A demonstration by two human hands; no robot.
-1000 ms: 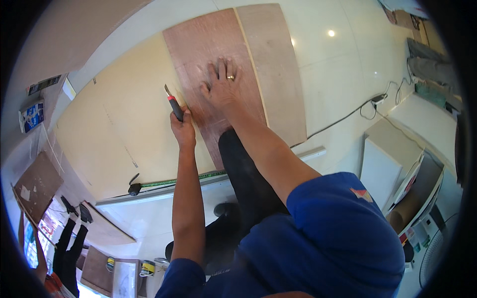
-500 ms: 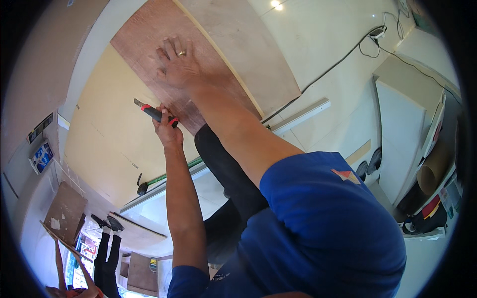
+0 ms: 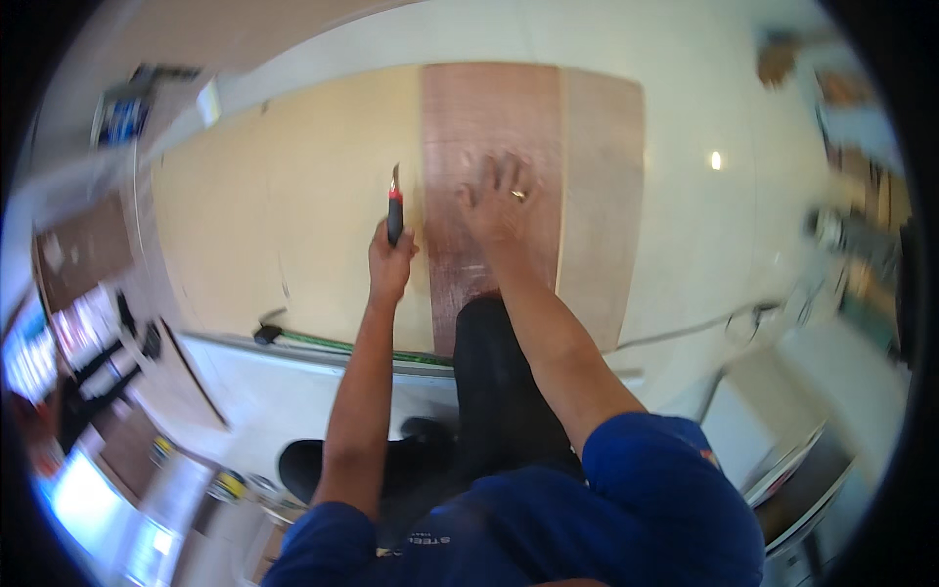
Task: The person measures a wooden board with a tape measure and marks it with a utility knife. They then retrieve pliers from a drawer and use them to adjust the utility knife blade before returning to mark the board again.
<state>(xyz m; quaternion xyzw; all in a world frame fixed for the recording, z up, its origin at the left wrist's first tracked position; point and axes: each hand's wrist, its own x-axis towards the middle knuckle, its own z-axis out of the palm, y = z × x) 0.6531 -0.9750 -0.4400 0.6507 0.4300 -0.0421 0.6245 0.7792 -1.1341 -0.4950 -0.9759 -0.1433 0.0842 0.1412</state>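
My left hand (image 3: 391, 262) is closed round the handle of a black and red utility knife (image 3: 395, 217), its blade out and directed away from me. The knife is over the yellowish board (image 3: 293, 186), just left of a reddish-brown wood panel (image 3: 494, 108). On that panel my right hand (image 3: 501, 201) rests palm down with fingers spread, a ring on one finger. My knee presses the panel's near end. Right of the panel lies a paler wood board (image 3: 602, 196). A green tape measure (image 3: 362, 349) stretches along the near edge, its black case at the left.
A metal straightedge (image 3: 254, 348) runs along the near side of the boards. A dark cable (image 3: 685, 335) crosses the floor at right, near a white cabinet (image 3: 763, 421). Another person's dark-trousered legs (image 3: 93, 377) show at far left, blurred.
My view has swung, so the boards now lie straight ahead. The knife now points forward instead of left. My right hand stays flat on the reddish-brown panel.
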